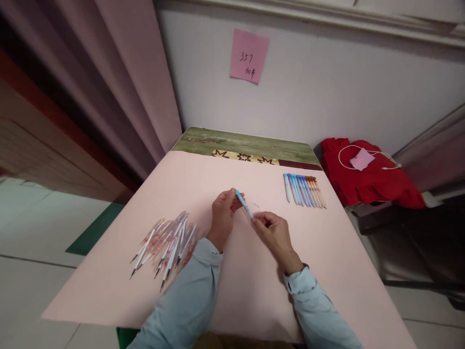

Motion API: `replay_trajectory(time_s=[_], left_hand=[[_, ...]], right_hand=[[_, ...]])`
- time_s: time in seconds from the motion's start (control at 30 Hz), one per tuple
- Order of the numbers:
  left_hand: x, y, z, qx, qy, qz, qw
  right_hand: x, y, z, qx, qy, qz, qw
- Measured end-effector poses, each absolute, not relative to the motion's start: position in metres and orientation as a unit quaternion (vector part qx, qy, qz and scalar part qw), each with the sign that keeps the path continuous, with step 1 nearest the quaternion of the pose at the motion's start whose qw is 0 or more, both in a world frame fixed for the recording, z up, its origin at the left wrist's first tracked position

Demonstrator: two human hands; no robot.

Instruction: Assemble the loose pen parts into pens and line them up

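My left hand [224, 213] and my right hand [273, 231] together hold one light blue pen [243, 203] above the middle of the pink table cover [232, 286]. The left fingers pinch its upper end, the right fingers pinch its lower tip. A small pale piece [256, 205] lies on the cover just right of the pen. A loose heap of several pen refills [167, 244] lies to the left of my left forearm. A tidy row of several assembled pens [304, 190], blue to orange, lies at the far right.
The pink cover lies over a green wooden table [247, 143] against a white wall with a pink sticky note [248, 55]. A red cloth [366, 177] with a white cable and pink card rests on a seat to the right. Curtains hang at the left.
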State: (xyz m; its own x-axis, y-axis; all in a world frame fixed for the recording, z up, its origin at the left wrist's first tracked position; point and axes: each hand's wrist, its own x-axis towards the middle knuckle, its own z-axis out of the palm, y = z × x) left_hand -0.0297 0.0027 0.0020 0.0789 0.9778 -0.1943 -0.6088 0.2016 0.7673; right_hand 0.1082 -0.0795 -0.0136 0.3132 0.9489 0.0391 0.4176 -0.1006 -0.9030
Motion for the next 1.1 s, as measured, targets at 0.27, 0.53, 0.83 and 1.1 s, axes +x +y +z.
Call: replay_trajectory(time_s=[0.27,0.53,0.83,1.1], left_hand=[[-0.031,0.005,0.004,0.212,0.387,0.543,0.714],[-0.03,0.006,0.002,0.236,0.416,0.518,0.709],[-0.031,0.009,0.0,0.238,0.415,0.515,0.711],[-0.031,0.009,0.003,0.238,0.421,0.512,0.71]], right_hand=[[0.113,-0.074,-0.017,-0.688,-0.461,0.247,0.503],[0.168,-0.041,-0.004,-0.808,-0.44,0.053,0.389],[0.186,-0.013,-0.009,-0.868,-0.405,0.005,0.288],[0.183,-0.003,-0.006,-0.89,-0.396,-0.001,0.225]])
